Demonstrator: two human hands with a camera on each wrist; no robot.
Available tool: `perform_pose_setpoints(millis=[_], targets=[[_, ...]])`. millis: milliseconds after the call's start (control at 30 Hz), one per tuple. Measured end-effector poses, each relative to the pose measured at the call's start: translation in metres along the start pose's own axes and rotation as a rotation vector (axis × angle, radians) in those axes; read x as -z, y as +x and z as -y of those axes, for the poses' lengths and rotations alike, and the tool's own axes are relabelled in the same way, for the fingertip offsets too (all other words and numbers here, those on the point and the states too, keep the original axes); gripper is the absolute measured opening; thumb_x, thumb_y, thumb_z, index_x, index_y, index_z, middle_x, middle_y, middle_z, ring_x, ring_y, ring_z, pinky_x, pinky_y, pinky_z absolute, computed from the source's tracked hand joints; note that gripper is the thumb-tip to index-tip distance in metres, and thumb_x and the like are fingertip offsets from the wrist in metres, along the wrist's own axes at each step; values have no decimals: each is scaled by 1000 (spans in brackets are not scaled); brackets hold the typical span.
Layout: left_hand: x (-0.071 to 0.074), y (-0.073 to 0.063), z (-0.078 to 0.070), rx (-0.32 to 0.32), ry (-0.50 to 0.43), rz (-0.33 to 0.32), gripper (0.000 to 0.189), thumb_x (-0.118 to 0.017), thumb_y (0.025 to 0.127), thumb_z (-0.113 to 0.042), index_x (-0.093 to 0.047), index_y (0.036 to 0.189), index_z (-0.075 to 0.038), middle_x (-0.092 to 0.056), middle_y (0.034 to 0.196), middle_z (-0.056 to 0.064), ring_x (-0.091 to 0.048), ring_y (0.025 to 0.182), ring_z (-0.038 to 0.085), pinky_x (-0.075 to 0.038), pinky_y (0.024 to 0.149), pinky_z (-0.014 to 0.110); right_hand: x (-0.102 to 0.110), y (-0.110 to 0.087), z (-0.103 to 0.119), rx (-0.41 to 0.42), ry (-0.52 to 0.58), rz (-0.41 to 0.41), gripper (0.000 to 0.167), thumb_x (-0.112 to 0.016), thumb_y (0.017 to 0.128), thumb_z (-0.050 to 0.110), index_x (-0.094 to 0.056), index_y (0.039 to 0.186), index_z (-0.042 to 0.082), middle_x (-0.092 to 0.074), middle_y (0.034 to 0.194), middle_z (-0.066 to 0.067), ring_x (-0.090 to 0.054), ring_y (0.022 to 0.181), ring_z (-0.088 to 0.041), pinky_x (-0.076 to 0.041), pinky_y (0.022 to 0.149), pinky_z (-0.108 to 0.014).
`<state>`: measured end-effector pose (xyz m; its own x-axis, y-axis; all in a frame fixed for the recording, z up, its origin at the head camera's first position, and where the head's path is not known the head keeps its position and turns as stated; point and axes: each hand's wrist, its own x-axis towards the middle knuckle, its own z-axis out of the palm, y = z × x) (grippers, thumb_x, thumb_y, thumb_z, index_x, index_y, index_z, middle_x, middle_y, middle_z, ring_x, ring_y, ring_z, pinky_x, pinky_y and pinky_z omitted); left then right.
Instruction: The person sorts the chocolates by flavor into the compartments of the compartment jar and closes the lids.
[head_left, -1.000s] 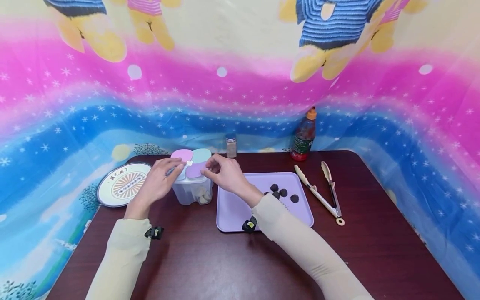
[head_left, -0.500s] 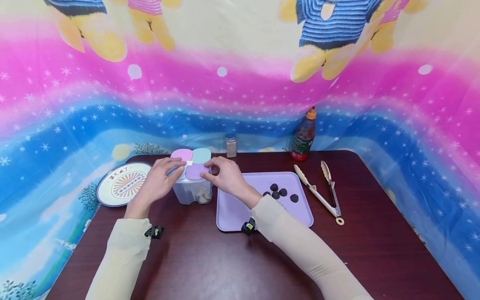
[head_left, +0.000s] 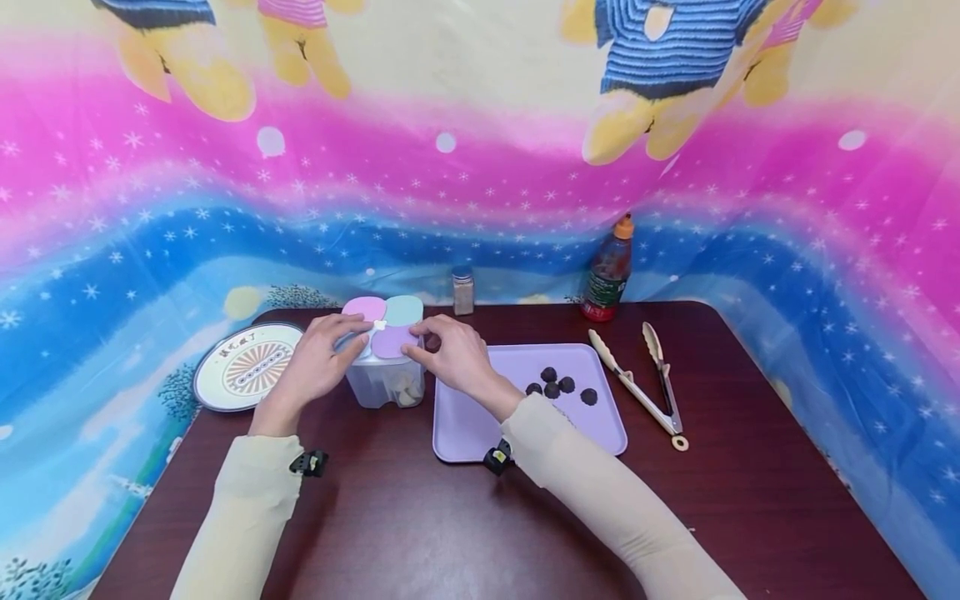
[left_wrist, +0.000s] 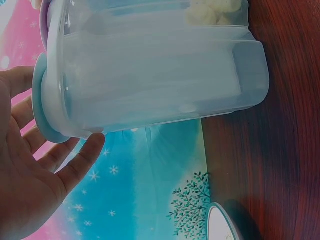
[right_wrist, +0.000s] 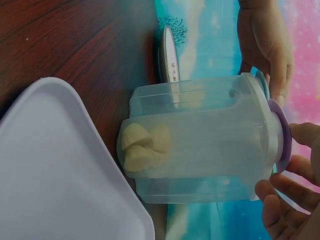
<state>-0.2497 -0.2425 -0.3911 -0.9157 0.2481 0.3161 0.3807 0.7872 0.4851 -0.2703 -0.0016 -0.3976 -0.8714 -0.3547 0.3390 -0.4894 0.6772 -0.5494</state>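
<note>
A clear storage container with compartments stands upright on the table. Its pink, green, light blue and purple lids all lie closed. Pale lumps sit low in the compartment beneath the purple lid. My left hand holds the container's top from the left, fingers spread round the light blue lid, one fingertip at the container's side. My right hand grips the purple lid's edge between thumb and fingers.
A lilac tray with several dark round balls lies to the right. Tongs lie beyond it. A sauce bottle and small shaker jar stand at the back. An oval plate is at the left.
My right hand has settled lower at the purple lid, its fingers now spread along the edge. The purple lid has flattened slightly. My left hand stays in place.
</note>
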Motion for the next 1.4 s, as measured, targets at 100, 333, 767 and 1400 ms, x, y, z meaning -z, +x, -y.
perform_pose_setpoints(millis=[100, 333, 767, 1400], targets=[[0, 0, 0, 0, 2, 0, 38, -53, 103, -29, -65, 131, -6, -55, 144, 20, -38, 140, 44, -28, 116, 62, -1, 0, 0, -11, 1, -4, 39, -72, 88, 49, -72, 120, 27, -71, 113, 8, -69, 95, -15, -51, 69, -28], [0, 0, -1, -3, 6, -1, 38, -54, 103, -28, -65, 130, -5, -55, 144, 20, -38, 140, 44, -28, 116, 62, -2, -1, -1, -21, -24, -23, 38, -73, 86, 52, -73, 119, 31, -70, 116, 14, -65, 91, -5, -50, 67, -27], [1, -1, -3, 4, 10, 4, 38, -54, 103, -27, -65, 131, -5, -54, 144, 21, -37, 140, 45, -27, 117, 62, -5, -2, -2, -40, -43, -38, 40, -72, 86, 55, -73, 120, 35, -70, 121, 17, -67, 94, -6, -51, 70, -30], [0, 0, -1, -7, 3, 1, 38, -54, 102, -27, -65, 131, -5, -55, 144, 21, -37, 140, 45, -27, 117, 62, -6, -5, -2, -23, -31, -43, 42, -71, 87, 55, -73, 122, 31, -70, 127, 12, -70, 103, -14, -54, 73, -31]])
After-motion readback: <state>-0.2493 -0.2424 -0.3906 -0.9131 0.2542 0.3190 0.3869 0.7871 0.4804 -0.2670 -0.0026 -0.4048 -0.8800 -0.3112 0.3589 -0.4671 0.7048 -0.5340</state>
